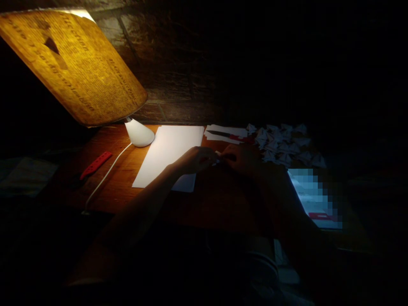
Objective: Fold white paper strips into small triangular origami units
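Observation:
My left hand (pixel 195 160) and my right hand (pixel 241 158) meet over the wooden table (pixel 219 199), both pinched on a small white piece of paper (pixel 218 156) between them. A large white sheet (pixel 168 153) lies just left of and under my left hand. Beyond my right hand sits a heap of several small folded white paper pieces (pixel 285 144). The scene is very dark, so the finger detail is faint.
A white lamp base (pixel 139 133) with its cord (pixel 105 178) stands at the back left under a yellow newspaper-covered shade (pixel 73 63). A red cutter (pixel 95 164) lies at the left. Paper strips with a dark tool (pixel 227 134) lie behind. A lit screen (pixel 314 197) is at the right.

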Action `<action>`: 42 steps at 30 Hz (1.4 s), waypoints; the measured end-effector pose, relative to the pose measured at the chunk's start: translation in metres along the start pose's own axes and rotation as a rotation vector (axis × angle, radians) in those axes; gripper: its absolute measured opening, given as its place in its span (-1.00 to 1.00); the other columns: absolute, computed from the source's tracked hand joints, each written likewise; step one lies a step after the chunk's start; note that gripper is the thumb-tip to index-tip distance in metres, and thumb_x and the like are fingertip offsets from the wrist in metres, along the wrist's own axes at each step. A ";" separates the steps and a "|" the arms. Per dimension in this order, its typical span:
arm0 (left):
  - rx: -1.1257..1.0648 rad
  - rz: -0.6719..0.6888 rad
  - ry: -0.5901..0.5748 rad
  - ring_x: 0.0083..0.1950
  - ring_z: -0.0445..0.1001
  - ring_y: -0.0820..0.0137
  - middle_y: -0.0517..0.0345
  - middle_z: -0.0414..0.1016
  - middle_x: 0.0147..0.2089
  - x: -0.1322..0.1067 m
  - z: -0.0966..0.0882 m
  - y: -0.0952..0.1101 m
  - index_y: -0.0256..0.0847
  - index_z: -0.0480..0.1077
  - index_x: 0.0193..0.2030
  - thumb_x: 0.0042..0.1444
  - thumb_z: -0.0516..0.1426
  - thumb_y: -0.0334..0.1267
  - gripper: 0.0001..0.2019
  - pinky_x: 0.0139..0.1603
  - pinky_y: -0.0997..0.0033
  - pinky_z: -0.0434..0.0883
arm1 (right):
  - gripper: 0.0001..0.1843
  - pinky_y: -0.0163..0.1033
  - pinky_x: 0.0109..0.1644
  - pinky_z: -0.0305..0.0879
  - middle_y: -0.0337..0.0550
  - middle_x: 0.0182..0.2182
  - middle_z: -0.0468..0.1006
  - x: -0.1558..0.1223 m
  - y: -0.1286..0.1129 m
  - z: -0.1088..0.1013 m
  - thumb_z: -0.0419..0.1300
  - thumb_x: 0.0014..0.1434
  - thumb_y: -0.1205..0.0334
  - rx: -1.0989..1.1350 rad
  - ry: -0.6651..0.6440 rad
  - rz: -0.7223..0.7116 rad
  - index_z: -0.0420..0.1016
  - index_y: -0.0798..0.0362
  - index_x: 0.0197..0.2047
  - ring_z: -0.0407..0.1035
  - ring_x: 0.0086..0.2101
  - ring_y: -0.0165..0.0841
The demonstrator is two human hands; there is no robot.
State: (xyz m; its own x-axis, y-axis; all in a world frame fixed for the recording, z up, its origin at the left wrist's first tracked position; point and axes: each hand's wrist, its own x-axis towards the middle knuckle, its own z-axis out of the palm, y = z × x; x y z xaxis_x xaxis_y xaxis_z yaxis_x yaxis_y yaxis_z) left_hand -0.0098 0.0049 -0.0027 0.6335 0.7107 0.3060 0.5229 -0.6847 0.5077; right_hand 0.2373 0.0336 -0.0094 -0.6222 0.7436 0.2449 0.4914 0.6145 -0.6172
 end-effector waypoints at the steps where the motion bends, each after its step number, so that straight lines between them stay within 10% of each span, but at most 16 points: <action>1: 0.006 0.005 0.002 -0.08 0.68 0.29 0.01 0.72 -0.05 0.000 0.000 0.000 -0.13 0.66 -0.09 0.32 0.13 -0.35 -0.77 -0.02 0.24 0.59 | -0.77 -0.10 0.05 0.36 0.00 -0.11 0.68 0.000 0.000 0.000 0.26 0.25 0.39 0.005 -0.001 0.001 0.75 0.07 -0.12 0.51 -0.12 -0.22; 42: 0.057 0.001 0.044 -0.23 0.58 0.38 0.09 0.62 -0.24 0.002 0.012 -0.015 -0.18 0.54 -0.31 0.28 0.12 -0.34 -0.81 -0.19 0.37 0.46 | -0.78 -0.16 -0.14 0.27 0.03 -0.08 0.51 0.000 -0.034 0.009 0.17 0.38 0.34 -0.190 -0.027 0.047 0.69 0.12 -0.16 0.35 -0.20 -0.27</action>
State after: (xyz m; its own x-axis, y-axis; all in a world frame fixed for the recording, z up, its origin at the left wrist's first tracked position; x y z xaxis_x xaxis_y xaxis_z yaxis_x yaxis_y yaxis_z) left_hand -0.0096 0.0152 -0.0191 0.6091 0.7157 0.3417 0.5546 -0.6924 0.4616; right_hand 0.2151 0.0104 0.0050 -0.6102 0.7672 0.1975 0.6254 0.6196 -0.4744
